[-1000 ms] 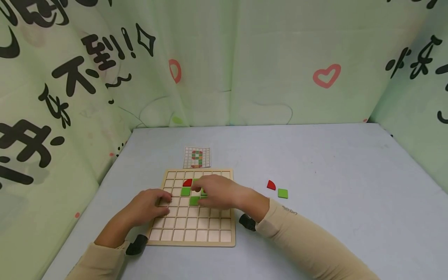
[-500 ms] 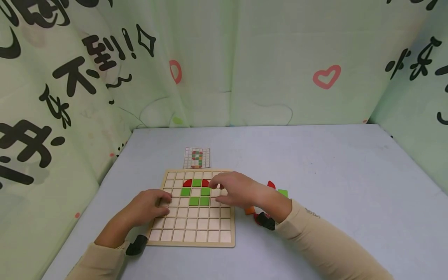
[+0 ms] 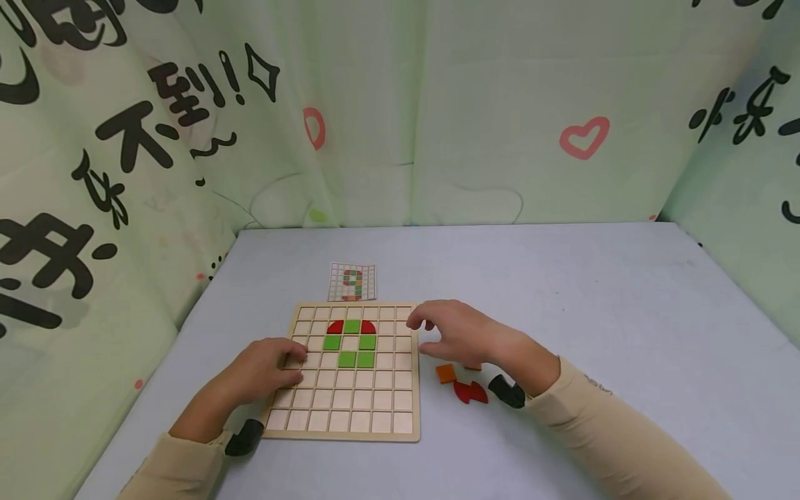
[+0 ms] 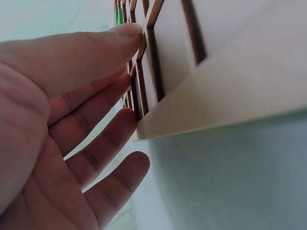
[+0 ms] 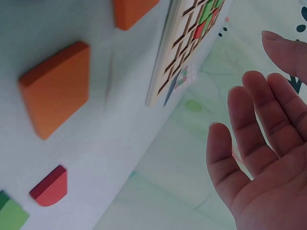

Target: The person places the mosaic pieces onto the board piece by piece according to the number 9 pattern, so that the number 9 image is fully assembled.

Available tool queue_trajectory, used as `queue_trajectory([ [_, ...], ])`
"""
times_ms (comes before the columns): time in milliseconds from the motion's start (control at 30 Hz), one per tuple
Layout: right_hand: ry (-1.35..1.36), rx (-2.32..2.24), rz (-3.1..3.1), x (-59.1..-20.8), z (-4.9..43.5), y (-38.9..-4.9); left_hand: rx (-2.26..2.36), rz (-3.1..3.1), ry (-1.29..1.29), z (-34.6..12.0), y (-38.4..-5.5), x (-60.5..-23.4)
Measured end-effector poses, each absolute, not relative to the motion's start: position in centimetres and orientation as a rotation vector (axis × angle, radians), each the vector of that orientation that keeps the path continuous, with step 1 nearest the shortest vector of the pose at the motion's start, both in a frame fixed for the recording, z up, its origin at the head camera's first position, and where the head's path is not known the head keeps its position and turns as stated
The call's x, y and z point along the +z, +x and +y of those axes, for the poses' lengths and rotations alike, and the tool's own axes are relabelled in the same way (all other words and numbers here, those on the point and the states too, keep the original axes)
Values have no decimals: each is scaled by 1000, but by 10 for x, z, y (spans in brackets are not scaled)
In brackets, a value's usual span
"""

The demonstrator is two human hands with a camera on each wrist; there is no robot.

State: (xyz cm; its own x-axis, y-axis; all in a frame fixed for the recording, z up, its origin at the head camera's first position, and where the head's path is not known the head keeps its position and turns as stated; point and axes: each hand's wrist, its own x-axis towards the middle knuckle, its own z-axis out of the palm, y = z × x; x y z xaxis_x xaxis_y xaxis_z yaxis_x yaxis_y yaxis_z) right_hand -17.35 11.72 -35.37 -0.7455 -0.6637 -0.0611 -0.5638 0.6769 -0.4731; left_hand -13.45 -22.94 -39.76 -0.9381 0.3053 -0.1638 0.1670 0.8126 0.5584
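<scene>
A wooden grid board (image 3: 340,420) lies on the table, with green square tiles (image 3: 367,342) and red quarter-round tiles (image 3: 335,326) set in its upper squares. My left hand (image 3: 269,364) rests at the board's left edge. In the left wrist view the thumb (image 4: 96,55) reaches onto the grid and the other fingers meet the rim, relaxed. My right hand (image 3: 465,333) hovers by the board's upper right corner; the right wrist view shows its fingers (image 5: 254,124) loosely spread with nothing between them. Nearest it are orange square tiles (image 3: 446,373) and red quarter-round tiles (image 3: 461,392).
A small pattern card (image 3: 353,282) with a printed grid figure lies just beyond the board. In the right wrist view a loose orange tile (image 5: 57,91), a red tile (image 5: 50,187) and a green tile (image 5: 10,213) lie on the table. A printed curtain (image 3: 475,173) stands behind.
My right hand has drawn back from the tiles to the right, past the board's right edge, uncovering a red tile beside the top green one. The left hand has stayed put.
</scene>
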Motion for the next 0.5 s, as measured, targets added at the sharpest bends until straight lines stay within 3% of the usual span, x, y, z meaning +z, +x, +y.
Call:
queue_trajectory([
  [500,-920,-662,2657,-366,145,-171,804,2762,374,-229,-135,-398],
])
